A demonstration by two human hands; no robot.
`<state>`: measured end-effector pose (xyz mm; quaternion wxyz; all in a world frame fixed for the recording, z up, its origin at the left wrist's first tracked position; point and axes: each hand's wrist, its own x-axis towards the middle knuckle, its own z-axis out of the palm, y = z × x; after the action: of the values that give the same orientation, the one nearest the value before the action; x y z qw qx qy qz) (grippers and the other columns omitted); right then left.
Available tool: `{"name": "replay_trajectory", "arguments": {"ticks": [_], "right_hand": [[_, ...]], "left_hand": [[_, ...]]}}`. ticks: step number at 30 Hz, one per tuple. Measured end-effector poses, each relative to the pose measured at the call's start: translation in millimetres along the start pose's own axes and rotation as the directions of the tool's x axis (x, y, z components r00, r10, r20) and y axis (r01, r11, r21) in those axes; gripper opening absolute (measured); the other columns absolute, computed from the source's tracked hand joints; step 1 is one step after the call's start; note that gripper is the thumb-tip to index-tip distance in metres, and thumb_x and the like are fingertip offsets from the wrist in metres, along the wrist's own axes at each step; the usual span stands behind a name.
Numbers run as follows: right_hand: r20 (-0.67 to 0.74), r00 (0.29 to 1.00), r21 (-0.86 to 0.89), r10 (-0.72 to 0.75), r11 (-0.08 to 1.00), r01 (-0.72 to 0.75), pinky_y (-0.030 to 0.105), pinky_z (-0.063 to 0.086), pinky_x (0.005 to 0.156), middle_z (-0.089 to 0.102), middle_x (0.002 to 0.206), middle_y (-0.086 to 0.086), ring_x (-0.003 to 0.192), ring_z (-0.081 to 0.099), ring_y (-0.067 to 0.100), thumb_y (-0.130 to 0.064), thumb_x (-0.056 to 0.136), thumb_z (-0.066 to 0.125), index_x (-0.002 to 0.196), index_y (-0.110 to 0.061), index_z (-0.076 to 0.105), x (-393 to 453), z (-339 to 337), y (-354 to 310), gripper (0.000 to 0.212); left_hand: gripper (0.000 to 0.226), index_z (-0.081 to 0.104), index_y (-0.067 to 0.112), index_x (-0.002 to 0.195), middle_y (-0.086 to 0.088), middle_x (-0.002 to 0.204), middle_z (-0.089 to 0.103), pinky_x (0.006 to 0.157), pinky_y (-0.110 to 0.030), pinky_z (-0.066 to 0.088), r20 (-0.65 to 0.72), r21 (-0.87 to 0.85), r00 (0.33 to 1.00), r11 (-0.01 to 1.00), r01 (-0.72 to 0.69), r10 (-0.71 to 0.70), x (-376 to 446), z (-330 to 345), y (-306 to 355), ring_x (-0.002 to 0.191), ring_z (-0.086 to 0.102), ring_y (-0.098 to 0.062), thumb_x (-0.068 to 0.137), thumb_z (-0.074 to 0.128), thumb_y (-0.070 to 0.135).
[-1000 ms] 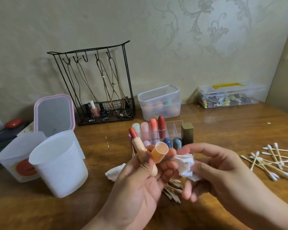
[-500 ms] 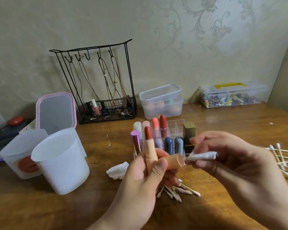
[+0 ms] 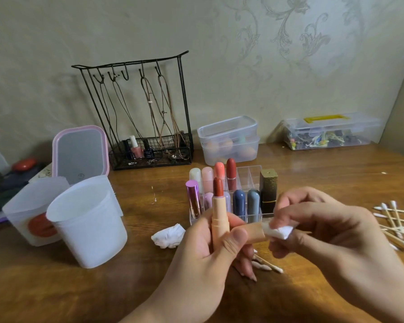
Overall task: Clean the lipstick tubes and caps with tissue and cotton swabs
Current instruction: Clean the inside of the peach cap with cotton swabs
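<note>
The peach plastic lipstick tube (image 3: pixel 219 220) with its red bullet exposed stands upright in the left hand (image 3: pixel 210 257), thumb across its front and fingers curled behind it. The same hand also holds the matching peach cap (image 3: pixel 254 233), lying sideways with its mouth toward the right. The right hand (image 3: pixel 324 231) pinches a wad of white tissue (image 3: pixel 278 230) between thumb and fingers; the wad is at the cap's mouth, touching it. Whether any tissue is inside the cap cannot be told.

Just behind the hands stands a clear acrylic organiser (image 3: pixel 247 176) holding upright lipsticks in white, pink, coral, red, lilac and blue-grey, with a metallic purple tube (image 3: pixel 193 198) at its left and a black-and-gold square tube (image 3: pixel 268 193) at its right. A crumpled white tissue (image 3: pixel 168 236) lies on the brown wooden table (image 3: pixel 103 287) left of the hands. Cotton swabs (image 3: pixel 397 220) lie scattered at the right; a few more (image 3: pixel 266 265) lie under the hands. A white plastic cup (image 3: pixel 89 227) stands at the left.
</note>
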<state>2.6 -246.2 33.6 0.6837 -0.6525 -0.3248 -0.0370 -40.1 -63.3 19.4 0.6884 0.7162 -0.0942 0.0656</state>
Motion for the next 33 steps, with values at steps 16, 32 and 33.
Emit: {"name": "replay_trajectory", "arguments": {"ticks": [16, 32, 33], "right_hand": [[0.004, 0.994, -0.109, 0.105, 0.989, -0.104, 0.026, 0.060, 0.068, 0.076, 0.079, 0.008, 0.072, 0.074, 0.023, -0.010, 0.060, 0.080, 0.073, -0.022, 0.079, 0.2, -2.0, -14.1, 0.018], [0.063, 0.993, -0.125, 0.101, 0.988, -0.093, 0.023, 0.057, 0.062, 0.075, 0.077, 0.009, 0.068, 0.072, 0.019, -0.034, 0.055, 0.082, 0.069, -0.020, 0.079, 1.6, -4.5, -13.2, 0.020], [0.048, 0.991, -0.123, 0.121, 0.986, -0.115, 0.023, 0.057, 0.060, 0.075, 0.074, 0.010, 0.064, 0.072, 0.020, -0.032, 0.055, 0.085, 0.069, -0.020, 0.079, 2.0, -3.8, -14.1, 0.019]], "left_hand": [[0.024, 0.059, 0.025, 0.100, 0.000, 0.075, 0.067, 0.066, -0.022, 0.052, -0.042, 0.143, 0.999, 0.990, 0.011, -0.005, -0.1, -3.9, 1.1, 0.063, 0.063, -0.012, 0.083, 0.058, 0.041], [0.033, 0.057, 0.017, 0.102, 0.002, 0.073, 0.065, 0.070, -0.023, 0.051, 0.066, 0.088, 0.993, 0.992, 0.091, -0.097, -0.9, -3.2, 6.4, 0.063, 0.061, -0.013, 0.083, 0.055, 0.043], [0.033, 0.057, 0.018, 0.102, 0.002, 0.073, 0.065, 0.071, -0.023, 0.051, 0.072, 0.099, 0.993, 0.991, 0.086, -0.094, -1.1, -3.2, 7.1, 0.063, 0.060, -0.012, 0.083, 0.054, 0.044]]}}
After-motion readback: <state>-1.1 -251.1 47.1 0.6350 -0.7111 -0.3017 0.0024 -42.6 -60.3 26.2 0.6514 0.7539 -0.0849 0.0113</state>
